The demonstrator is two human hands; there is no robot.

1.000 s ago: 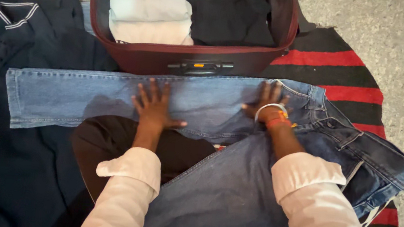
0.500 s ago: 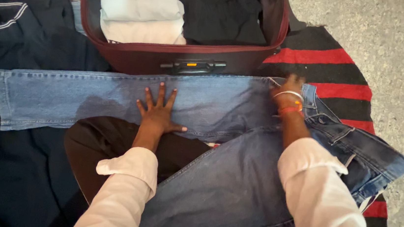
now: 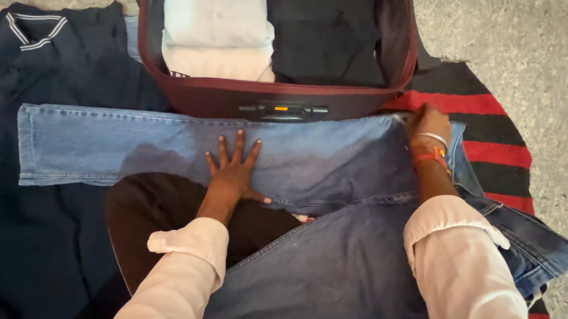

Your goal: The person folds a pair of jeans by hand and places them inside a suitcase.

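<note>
A pair of blue jeans (image 3: 126, 141) lies spread in front of me, one leg stretched out to the left, the other running down toward me. My left hand (image 3: 234, 168) presses flat on the stretched leg with fingers apart. My right hand (image 3: 428, 121) is curled on the waistband at the jeans' top right corner, next to the suitcase. It wears a silver bangle and an orange band.
An open maroon suitcase (image 3: 234, 96) stands just beyond the jeans, with a folded pale blue shirt (image 3: 215, 7), a white garment and black clothes inside. A dark navy collared shirt (image 3: 20, 85) lies at left. A red and black striped rug (image 3: 489, 124) covers the concrete floor at right.
My right hand has moved from the middle of the jeans up and right to the waistband corner and closed on it. The left hand has stayed pressed flat.
</note>
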